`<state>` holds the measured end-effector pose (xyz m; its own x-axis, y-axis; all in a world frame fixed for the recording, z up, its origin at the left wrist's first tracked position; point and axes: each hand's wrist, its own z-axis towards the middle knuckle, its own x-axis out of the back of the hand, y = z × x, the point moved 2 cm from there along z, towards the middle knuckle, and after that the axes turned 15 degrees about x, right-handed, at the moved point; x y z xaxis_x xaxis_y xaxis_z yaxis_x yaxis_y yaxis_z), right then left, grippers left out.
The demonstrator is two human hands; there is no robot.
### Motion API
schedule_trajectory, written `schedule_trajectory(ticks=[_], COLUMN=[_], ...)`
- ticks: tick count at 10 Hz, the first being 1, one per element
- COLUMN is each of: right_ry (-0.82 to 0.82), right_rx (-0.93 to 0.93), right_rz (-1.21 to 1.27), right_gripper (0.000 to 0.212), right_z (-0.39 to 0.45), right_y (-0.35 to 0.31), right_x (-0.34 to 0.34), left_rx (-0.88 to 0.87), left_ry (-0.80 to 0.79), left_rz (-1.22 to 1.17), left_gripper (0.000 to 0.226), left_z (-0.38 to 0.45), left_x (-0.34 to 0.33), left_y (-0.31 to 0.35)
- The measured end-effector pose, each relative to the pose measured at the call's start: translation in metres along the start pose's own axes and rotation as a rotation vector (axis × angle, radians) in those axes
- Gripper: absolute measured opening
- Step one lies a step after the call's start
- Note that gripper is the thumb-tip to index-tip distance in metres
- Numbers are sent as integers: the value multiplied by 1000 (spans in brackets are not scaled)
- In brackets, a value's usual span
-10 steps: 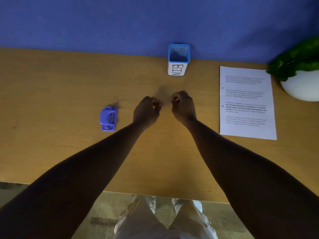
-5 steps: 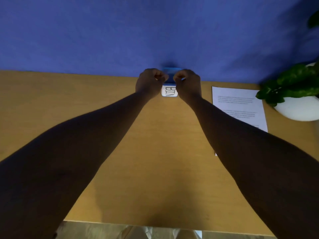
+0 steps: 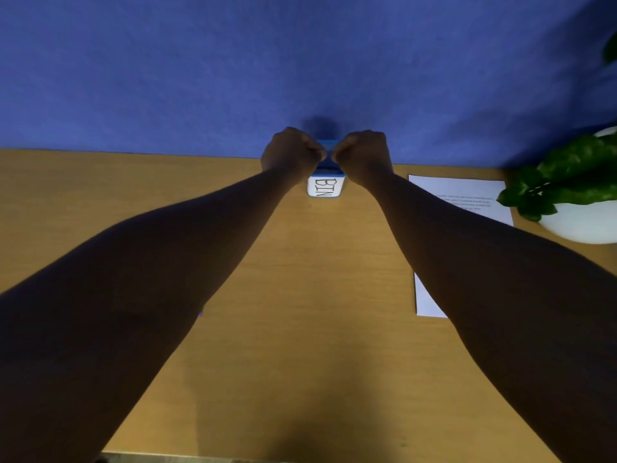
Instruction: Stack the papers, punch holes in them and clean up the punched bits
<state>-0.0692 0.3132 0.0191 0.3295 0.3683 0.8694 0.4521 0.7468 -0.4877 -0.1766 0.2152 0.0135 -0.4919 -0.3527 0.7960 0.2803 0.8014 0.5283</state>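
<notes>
Presumably the punched bits are pinched in the curled fingertips of both hands, though they are too small to see, so what the fingers hold cannot be told for certain. Such paper flecks would be nearly weightless, soft and quick to cling to skin or drift on any breath of air, so they are best taken between thumb and fingertip and let go low inside a container, with a light rub of the fingers to shake them loose. The left hand [image 3: 291, 154] and right hand [image 3: 363, 155] hover side by side, knuckles up and fingers tucked in tight, directly over the mouth of the bin [image 3: 325, 187], a small blue-rimmed box with a white label reading BIN. It stands at the far edge of the wooden desk [image 3: 300, 312], against the blue partition [image 3: 267, 61]. The bin looks light and could tip if knocked, so the hands should release from above it.

To the right, partly covered by the right forearm, the papers [image 3: 467, 195] lie flat on the desk, thin and floppy, best lifted by an edge. Beyond them a leafy plant [image 3: 564, 178] sits in a white pot [image 3: 581, 225]. The hole punch is not visible.
</notes>
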Motion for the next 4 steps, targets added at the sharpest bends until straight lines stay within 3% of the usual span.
schedule_trajectory(ticks=[4], right_ry=[27], right_rx=[54], right_rz=[49], right_gripper=[22], right_z=[-15], right_y=[-10], right_x=[6], left_rx=[-11], left_ry=[-18], left_rz=[10], left_gripper=[25], left_z=[-14], left_x=[3], left_y=[5])
